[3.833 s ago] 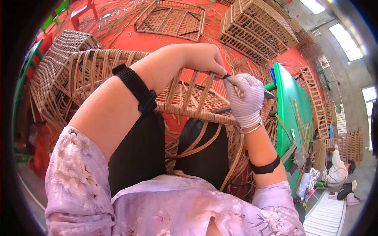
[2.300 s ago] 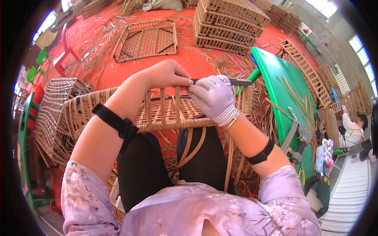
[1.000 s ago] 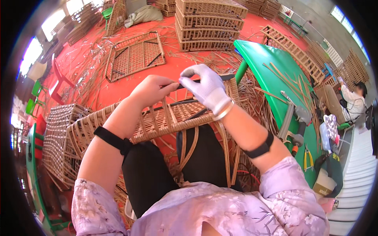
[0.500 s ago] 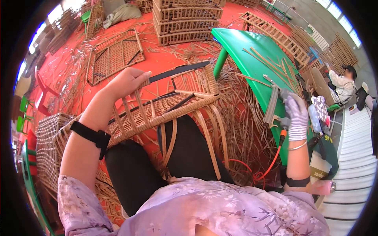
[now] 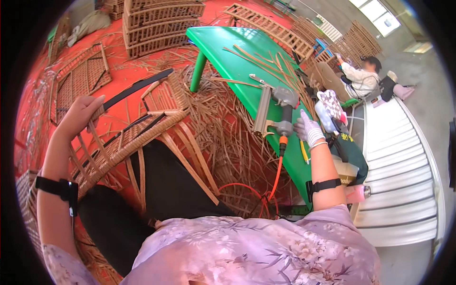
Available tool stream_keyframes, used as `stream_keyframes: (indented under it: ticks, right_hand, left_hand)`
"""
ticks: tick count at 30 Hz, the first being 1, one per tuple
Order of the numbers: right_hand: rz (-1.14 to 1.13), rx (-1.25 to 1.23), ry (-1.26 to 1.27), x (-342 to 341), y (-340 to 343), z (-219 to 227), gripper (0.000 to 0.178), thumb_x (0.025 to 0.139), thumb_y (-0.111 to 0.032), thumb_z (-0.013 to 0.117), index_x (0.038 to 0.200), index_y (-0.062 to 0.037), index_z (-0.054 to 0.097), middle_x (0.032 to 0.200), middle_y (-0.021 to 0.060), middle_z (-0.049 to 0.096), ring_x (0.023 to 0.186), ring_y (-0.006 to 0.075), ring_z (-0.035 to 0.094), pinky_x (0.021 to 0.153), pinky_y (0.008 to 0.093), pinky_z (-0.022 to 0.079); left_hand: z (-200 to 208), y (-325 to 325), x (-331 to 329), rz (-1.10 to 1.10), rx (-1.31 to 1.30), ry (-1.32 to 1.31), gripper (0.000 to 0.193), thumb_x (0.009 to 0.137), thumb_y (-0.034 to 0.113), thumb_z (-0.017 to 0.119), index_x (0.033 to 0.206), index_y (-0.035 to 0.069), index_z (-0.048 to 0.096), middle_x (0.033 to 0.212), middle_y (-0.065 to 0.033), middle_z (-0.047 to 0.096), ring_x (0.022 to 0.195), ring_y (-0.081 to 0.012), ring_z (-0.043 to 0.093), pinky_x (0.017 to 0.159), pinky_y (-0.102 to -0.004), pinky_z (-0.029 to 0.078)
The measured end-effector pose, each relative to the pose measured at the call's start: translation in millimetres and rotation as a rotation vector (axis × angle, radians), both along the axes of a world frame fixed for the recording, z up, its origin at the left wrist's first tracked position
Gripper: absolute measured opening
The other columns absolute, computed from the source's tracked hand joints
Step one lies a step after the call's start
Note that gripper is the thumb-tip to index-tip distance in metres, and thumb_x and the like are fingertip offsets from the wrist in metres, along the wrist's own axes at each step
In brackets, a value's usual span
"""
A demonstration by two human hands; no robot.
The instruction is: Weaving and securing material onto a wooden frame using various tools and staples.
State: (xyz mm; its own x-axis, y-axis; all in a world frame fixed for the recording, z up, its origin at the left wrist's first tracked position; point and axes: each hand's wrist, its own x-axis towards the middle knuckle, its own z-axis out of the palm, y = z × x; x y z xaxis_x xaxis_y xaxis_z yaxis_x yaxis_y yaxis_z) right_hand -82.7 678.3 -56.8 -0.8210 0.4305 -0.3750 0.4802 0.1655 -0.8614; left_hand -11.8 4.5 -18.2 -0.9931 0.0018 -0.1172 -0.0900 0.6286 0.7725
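My bare left hand (image 5: 81, 115) is closed round the end of a black bar (image 5: 137, 89) on the rim of a half-woven wicker basket (image 5: 137, 137). The basket rests tilted across my thighs, with loose wicker strips (image 5: 178, 154) hanging from its near edge. My right hand (image 5: 308, 129), in a striped white glove, holds nothing; its fingers are apart over the green table. Just left of it, an air nail gun (image 5: 280, 107) lies on the tabletop with an orange hose (image 5: 277, 178) running down from its handle. A yellow tool (image 5: 304, 152) lies beside my glove, partly hidden.
Wicker offcuts (image 5: 232, 133) cover the red floor and lie on the green table (image 5: 223, 42). Stacked wicker trays (image 5: 161, 28) stand behind, and a woven panel (image 5: 80, 78) lies at left. A seated person (image 5: 363, 78) works beyond a white slatted surface (image 5: 399, 180).
My right hand has let go of the nail gun, which now lies on the table. The view has turned right. My left hand keeps its hold on the basket.
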Motion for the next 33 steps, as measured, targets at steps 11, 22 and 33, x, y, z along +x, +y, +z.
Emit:
stream_keyframes:
  ticks: [11,22,33]
  right_hand:
    - [0.087,-0.636,-0.239,-33.6,-18.6,2.2,0.049,0.085,-0.033,0.074,0.120,-0.0085,0.051,0.093,0.0117,0.058,0.081,0.0352,0.066,0.066,0.0469,0.058]
    - [0.221,-0.244,0.028,6.4,-112.8,42.8,0.029,0.082,-0.014,0.076,0.100,-0.0027,0.057,0.076,0.0062,0.060,0.063,0.0192,0.061,0.061,0.0374,0.055]
    - [0.849,-0.220,0.235,71.6,-290.1,131.2,0.029,0.089,-0.010,0.064,0.115,0.0018,0.060,0.064,0.0052,0.056,0.050,0.0146,0.053,0.051,0.0306,0.049]
  left_hand:
    - [9.8,16.1,-1.5,-0.055,-0.046,-0.005,0.051,0.099,0.043,0.049,0.075,0.000,0.063,0.057,-0.0049,0.056,0.046,-0.0148,0.057,0.047,-0.0300,0.048]
    - [12.3,8.4,3.5,-0.082,-0.001,-0.020,0.047,0.100,0.038,0.048,0.072,0.001,0.056,0.057,-0.0063,0.053,0.045,-0.0163,0.057,0.048,-0.0332,0.050]
    - [9.5,6.0,2.6,-0.094,-0.078,-0.011,0.049,0.100,0.039,0.044,0.080,-0.001,0.063,0.056,-0.0081,0.054,0.045,-0.0192,0.058,0.049,-0.0354,0.049]
